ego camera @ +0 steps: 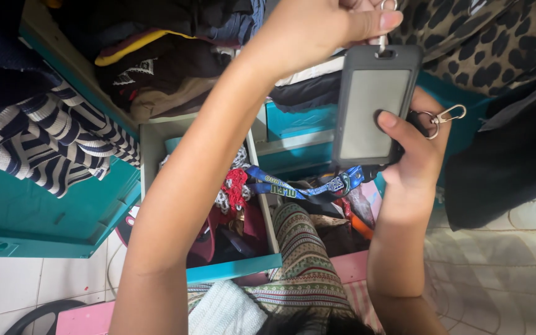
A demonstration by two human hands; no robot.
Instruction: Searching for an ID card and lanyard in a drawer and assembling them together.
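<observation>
Badge holder [376, 105], grey and rectangular, sits between my two hands over an open drawer [231, 268] of clutter. Right hand [417, 155] wraps its lower edge, thumb on the clear face, a loose snap hook [445, 116] beside it. Left hand [317, 28] pinches the metal clip [384, 25] at top. Long axis runs upright in view, clip end farthest from me. Risk: the blue lanyard [305, 186] trailing below could snag drawer contents, or the pinch could slip.

drawer [231, 270] below packed with tangled clutter, no clear gap. blue lanyard [305, 186] strung across middle. folded clothes [175, 49] fill shelf above. open room only lower right over tiled floor [504, 279].
</observation>
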